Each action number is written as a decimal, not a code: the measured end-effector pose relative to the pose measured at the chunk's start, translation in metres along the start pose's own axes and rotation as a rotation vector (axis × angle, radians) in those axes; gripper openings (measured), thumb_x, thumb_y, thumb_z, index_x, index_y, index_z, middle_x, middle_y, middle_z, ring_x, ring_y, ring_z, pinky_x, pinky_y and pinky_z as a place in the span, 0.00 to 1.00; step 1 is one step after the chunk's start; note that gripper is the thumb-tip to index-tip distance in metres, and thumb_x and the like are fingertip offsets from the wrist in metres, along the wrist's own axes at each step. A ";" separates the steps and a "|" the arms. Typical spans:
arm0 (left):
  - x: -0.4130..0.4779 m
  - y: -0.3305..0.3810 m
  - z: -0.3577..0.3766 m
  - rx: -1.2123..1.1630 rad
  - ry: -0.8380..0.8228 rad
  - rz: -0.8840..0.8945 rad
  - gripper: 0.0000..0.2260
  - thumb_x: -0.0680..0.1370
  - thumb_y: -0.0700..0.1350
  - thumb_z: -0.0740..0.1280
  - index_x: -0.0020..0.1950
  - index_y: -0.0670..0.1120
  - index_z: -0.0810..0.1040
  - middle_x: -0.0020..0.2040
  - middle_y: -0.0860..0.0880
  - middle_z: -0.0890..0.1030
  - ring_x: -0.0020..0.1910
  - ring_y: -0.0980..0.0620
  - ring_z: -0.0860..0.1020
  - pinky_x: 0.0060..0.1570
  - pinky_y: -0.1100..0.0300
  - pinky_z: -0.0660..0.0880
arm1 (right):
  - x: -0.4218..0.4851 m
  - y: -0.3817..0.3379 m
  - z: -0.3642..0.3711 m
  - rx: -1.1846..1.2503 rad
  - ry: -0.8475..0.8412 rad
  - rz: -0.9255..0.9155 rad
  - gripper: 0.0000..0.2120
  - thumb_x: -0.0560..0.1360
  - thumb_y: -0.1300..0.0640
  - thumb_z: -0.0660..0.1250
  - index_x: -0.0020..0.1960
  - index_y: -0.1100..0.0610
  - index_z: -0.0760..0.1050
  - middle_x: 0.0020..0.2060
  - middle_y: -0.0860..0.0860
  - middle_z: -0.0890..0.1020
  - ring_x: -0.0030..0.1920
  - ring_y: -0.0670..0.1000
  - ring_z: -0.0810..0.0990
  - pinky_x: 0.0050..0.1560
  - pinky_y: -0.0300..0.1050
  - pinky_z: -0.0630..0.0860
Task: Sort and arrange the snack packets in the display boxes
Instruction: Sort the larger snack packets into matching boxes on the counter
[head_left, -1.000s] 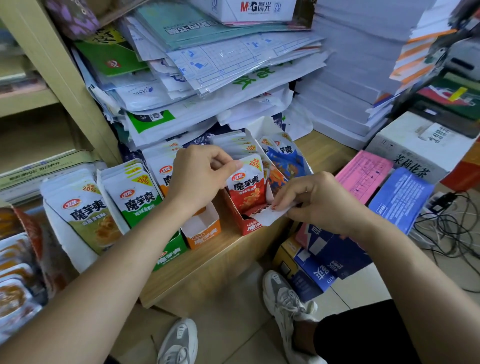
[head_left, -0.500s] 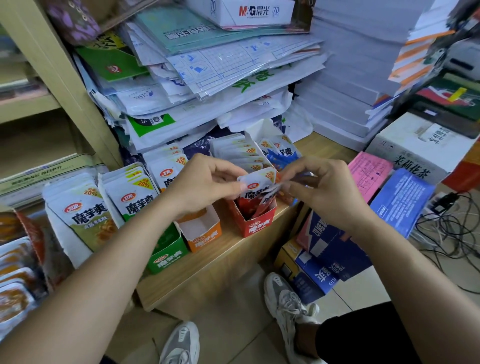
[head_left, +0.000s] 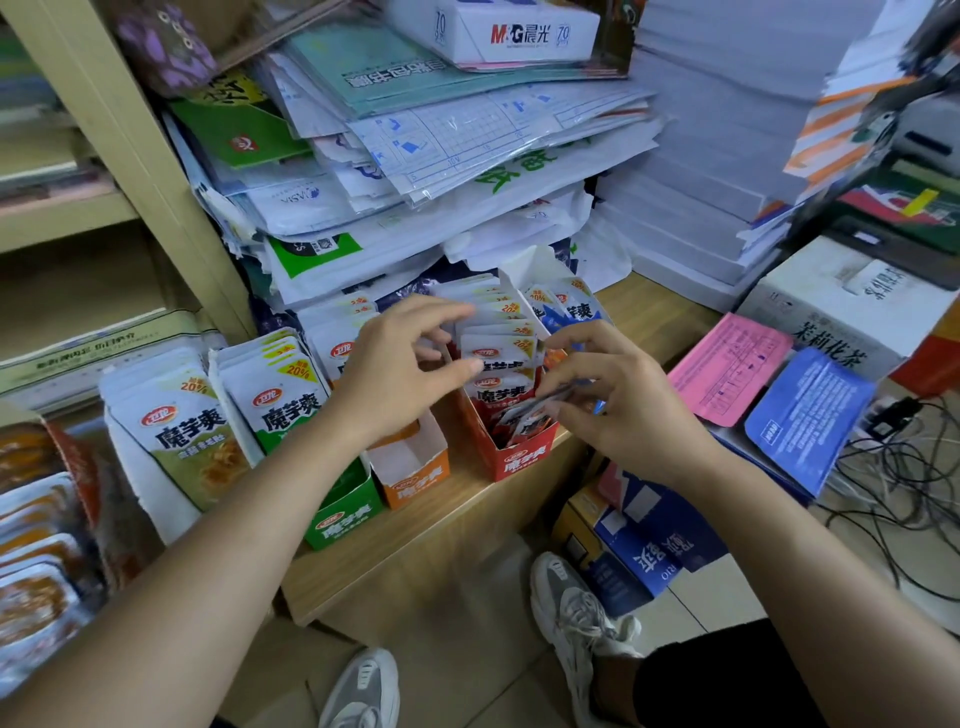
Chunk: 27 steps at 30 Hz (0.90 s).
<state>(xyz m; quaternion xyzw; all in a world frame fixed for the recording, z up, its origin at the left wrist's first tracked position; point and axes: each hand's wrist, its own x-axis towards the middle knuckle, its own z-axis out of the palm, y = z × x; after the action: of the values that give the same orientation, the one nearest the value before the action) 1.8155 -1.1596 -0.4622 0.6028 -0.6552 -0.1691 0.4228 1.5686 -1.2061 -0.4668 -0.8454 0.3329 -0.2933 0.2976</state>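
Note:
A red display box (head_left: 519, 460) stands on the wooden ledge with a row of upright red snack packets (head_left: 501, 353) in it. My left hand (head_left: 400, 369) reaches in from the left, fingers over the packet tops and thumb against the front packet, holding the row back. My right hand (head_left: 618, 400) pinches one more red packet (head_left: 540, 402), tilted and seen nearly edge-on, with its lower end inside the front of the red box. An orange box (head_left: 415, 480) and a green box (head_left: 340, 522) with green packets (head_left: 283, 400) stand to the left. Blue packets (head_left: 574, 312) stand behind the red box.
Stacks of plastic-wrapped paper (head_left: 467, 156) tower behind the boxes. A pink sheet (head_left: 727, 369) and a blue sheet (head_left: 805, 415) lie to the right beside a white carton (head_left: 841, 312). Cables (head_left: 914, 467) trail on the floor. A blue box (head_left: 644, 551) and my shoes sit below the ledge.
My right hand has brought the loose packet from above the box down into its front. My left hand has shifted from the front packet to spread over the row.

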 end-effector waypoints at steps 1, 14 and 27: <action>0.001 -0.001 0.003 0.037 -0.015 0.022 0.19 0.73 0.45 0.78 0.64 0.51 0.82 0.57 0.56 0.78 0.51 0.57 0.79 0.50 0.60 0.80 | -0.001 -0.001 0.000 0.003 0.002 0.008 0.08 0.73 0.64 0.75 0.48 0.53 0.84 0.64 0.47 0.74 0.57 0.44 0.80 0.49 0.44 0.82; 0.005 0.001 0.022 0.231 0.122 0.072 0.09 0.75 0.49 0.76 0.38 0.46 0.84 0.31 0.59 0.77 0.30 0.63 0.74 0.35 0.64 0.66 | -0.004 -0.002 -0.001 0.039 -0.013 0.036 0.08 0.73 0.65 0.75 0.47 0.53 0.83 0.69 0.47 0.75 0.61 0.39 0.79 0.53 0.43 0.82; 0.013 0.001 0.002 0.008 0.087 -0.037 0.18 0.70 0.49 0.81 0.57 0.50 0.82 0.47 0.53 0.81 0.42 0.55 0.80 0.41 0.59 0.81 | 0.000 0.002 0.010 0.001 0.088 0.113 0.13 0.74 0.59 0.74 0.57 0.53 0.80 0.61 0.46 0.80 0.59 0.42 0.79 0.54 0.41 0.81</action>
<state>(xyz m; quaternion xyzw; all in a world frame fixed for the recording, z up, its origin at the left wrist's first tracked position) 1.8147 -1.1721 -0.4586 0.6233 -0.6256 -0.1479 0.4452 1.5748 -1.2041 -0.4746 -0.8113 0.3929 -0.3130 0.2991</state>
